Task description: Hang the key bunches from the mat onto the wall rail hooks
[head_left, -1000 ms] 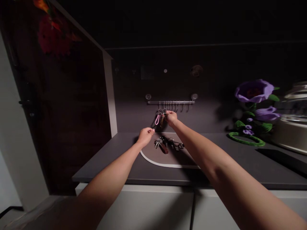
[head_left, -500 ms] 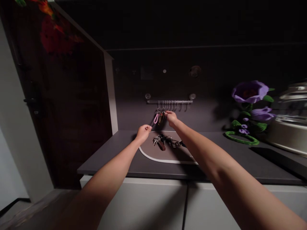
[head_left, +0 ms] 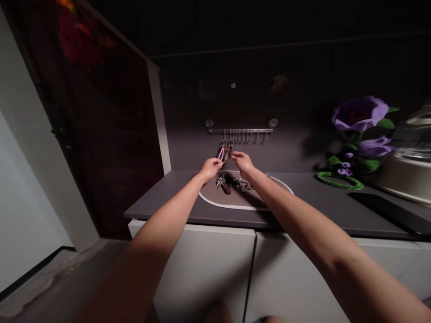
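From where I stand, both bare hands are up at the far wall, below a clear, straight plastic rail [head_left: 240, 131] with a row of small hooks. From its left part hang a pink, looped cord strap [head_left: 221, 153] and, just right of it, a slim, brown-patterned key fob [head_left: 226, 154], both upright.

The left hand [head_left: 210, 168] has thumb and fingers drawn together at the lower end of these two; I can't tell whether it pinches either. The right hand [head_left: 244, 163] is just right of the fob, fingers stretched towards it, and whether they touch it is too small to tell.

Beneath the hands, on the dark grey counter [head_left: 164, 197], lies a brownish, rounded mat with a white rim [head_left: 232, 207]. On it, at the left, are a fan of silver metal keys [head_left: 220, 182] and a dark brown, oblong tag [head_left: 227, 189], with more keys on rings [head_left: 239, 184] to their right. Well to the right stands a large purple fabric flower [head_left: 361, 112] with green leaves.
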Demonstrator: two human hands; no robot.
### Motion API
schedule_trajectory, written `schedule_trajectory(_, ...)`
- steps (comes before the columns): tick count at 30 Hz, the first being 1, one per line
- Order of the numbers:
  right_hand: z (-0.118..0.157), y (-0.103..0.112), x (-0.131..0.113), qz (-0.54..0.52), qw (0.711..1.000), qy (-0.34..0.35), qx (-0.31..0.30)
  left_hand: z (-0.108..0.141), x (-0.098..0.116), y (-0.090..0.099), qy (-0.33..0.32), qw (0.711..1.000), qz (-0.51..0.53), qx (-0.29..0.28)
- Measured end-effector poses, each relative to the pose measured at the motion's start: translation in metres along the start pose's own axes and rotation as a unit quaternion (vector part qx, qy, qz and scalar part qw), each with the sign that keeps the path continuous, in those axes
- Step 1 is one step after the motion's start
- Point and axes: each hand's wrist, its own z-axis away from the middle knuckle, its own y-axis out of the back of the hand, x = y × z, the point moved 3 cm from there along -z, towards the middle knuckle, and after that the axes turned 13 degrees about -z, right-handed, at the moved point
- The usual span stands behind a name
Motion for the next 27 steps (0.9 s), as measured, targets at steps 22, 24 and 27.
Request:
schedule_trajectory(22, 0.036, 0.007, 0.028, 0.392, 0.892, 0.118, -0.190, 0.009, -0.037, -0.013, -0.039, 0.991, -0.019, -0.130)
schedule_trajectory(24, 0.035, 0.006, 0.029, 0.393, 0.892, 0.120, -0.190, 0.009, -0.039, -0.012, -0.031, 0.992, -0.014, -0.124)
schedule_trajectory(27, 0.034, 0.005, 0.029, 0.392, 0.892, 0.116, -0.193, 0.010, -0.039, -0.010, -0.017, 0.994, -0.015, -0.107)
